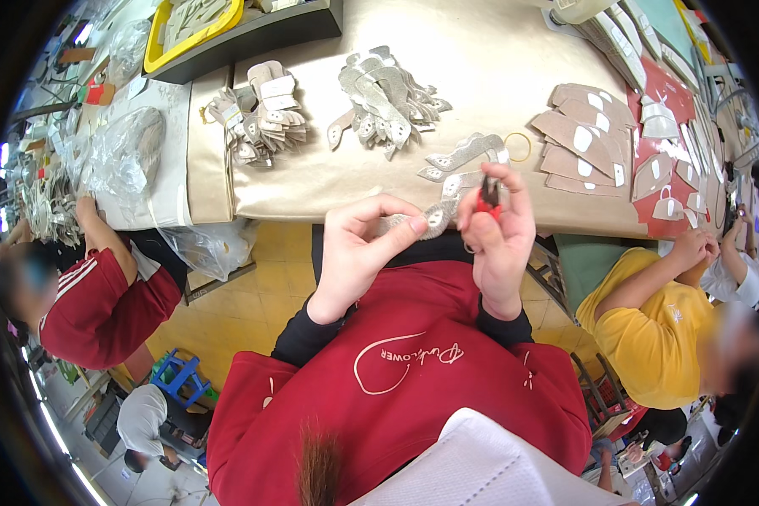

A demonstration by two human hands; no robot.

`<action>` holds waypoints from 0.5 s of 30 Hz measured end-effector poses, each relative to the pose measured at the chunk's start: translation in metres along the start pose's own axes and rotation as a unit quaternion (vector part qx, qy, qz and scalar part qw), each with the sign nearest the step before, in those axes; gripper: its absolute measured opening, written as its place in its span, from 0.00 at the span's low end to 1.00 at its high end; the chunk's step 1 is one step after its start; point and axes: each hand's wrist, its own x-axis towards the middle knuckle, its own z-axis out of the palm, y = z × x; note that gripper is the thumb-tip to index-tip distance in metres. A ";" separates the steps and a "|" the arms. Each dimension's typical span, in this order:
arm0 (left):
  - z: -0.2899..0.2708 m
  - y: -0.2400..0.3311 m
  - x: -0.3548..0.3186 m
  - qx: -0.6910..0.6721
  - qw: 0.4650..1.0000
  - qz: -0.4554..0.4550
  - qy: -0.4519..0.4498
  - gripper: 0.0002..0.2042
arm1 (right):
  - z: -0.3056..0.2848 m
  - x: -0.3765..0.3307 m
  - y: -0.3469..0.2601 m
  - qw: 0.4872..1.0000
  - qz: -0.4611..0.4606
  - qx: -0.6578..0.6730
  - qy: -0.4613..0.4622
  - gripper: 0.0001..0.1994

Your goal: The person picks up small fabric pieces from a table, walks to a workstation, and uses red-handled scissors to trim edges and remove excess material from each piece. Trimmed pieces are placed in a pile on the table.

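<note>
Tabletop point(312, 181), covered in creased light-brown paper, is noted across the upper middle of the frame. Along the left edge a cluttered bench is seen, with one clear plastic bag point(126, 156) laid on it; one co-worker in a maroon shirt point(93, 308) is placed below. Yellow floor tiles point(261, 291) are visible under the table. At lower left, one blue stool point(180, 377) is recorded; at right, one co-worker in a yellow shirt point(649, 329) is observed.

Count, left to right: one yellow basket point(157, 59) and one dark tray point(287, 40), upper left; one beige heap point(266, 118) and one grey heap point(384, 97), upper centre, their pieces too overlapped to be counted. One grey strip point(434, 221), curved and pierced with holes, is held at the centre, just off the table's near edge. It is pinched by the left hand point(367, 236), thumb closed against fingers. Above it, one loose grey piece point(468, 152) is laid flat. By the right hand point(502, 232), fingers curled closed, one pair of red-handled snips point(489, 198) is gripped; whether the strip is also touched cannot be told. One yellow ring point(519, 148) is found just above that hand. Brown panels point(586, 139) with white labels are overlapped at upper right, beside one red sheet point(654, 226); their exact number cannot be established.
</note>
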 end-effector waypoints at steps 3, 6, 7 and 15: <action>0.000 0.001 0.000 0.101 0.991 0.061 0.068 0.03 | -0.005 0.004 -0.004 0.998 -0.047 -0.043 -0.022 0.21; -0.001 0.003 0.000 0.141 0.984 0.085 0.066 0.03 | -0.005 0.005 -0.006 0.936 -0.163 -0.308 -0.044 0.19; -0.001 0.003 0.000 0.143 0.984 0.087 0.060 0.03 | -0.003 0.006 -0.004 0.917 -0.198 -0.345 -0.025 0.18; 0.000 0.004 -0.002 0.119 0.988 0.082 0.055 0.03 | 0.001 0.011 0.001 0.840 -0.313 -0.443 -0.012 0.21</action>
